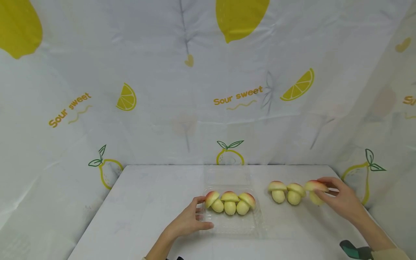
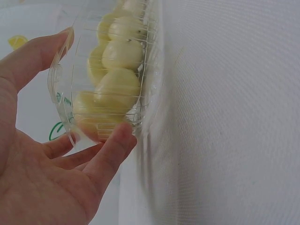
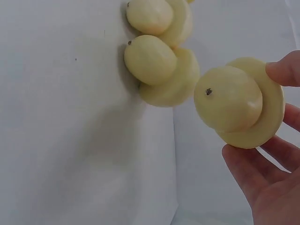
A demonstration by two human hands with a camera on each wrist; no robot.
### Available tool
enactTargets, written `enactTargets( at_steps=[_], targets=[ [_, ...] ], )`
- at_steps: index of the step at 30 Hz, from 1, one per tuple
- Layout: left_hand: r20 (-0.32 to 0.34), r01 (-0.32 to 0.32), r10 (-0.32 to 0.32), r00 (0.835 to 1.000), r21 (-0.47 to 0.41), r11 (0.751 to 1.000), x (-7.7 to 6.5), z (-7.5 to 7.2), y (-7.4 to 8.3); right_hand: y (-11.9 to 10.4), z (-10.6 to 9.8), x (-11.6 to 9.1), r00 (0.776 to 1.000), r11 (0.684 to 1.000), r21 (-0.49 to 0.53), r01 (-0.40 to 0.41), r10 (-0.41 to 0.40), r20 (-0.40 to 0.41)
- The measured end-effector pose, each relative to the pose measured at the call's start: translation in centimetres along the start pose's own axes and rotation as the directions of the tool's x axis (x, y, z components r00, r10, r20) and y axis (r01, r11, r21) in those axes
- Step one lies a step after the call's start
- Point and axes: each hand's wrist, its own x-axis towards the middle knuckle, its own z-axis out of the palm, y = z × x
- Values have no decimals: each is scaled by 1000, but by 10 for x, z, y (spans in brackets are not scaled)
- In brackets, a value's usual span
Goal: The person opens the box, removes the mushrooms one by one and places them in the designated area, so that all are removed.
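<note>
A clear plastic clamshell box [image 1: 232,227] lies with its lid [image 1: 227,177] folded back, holding three yellow-and-red toy mushrooms [image 1: 229,203] in a row. At its left side, my left hand [image 1: 188,219] grips the box, thumb at the rim and fingertips on the side wall [image 2: 110,130]. To the right, my right hand [image 1: 341,198] holds another toy mushroom [image 3: 229,98] by its cap, between thumb and fingers. In the right wrist view it hangs above the table, stem toward the camera. Two more mushrooms [image 1: 277,191] [image 1: 295,194] lie left of that hand.
The white table [image 1: 146,195] carries the box near its middle. Behind it and at the sides hangs a pale cloth [image 1: 162,126] with lemon prints. A dark green-and-black object [image 1: 355,250] shows by the right sleeve.
</note>
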Motion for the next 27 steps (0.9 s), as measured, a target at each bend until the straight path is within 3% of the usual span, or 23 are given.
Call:
enactTargets(
  at_steps=[12,27],
  targets=[
    [3,3,-3,1000,5,1000,-1,0,0,16,2,-1,997,995,-58,-75,77,31],
    [9,-5,5,1000,15,1000,-2,0,4,39,10,0,968,960,-192,-203,227,110]
  ],
)
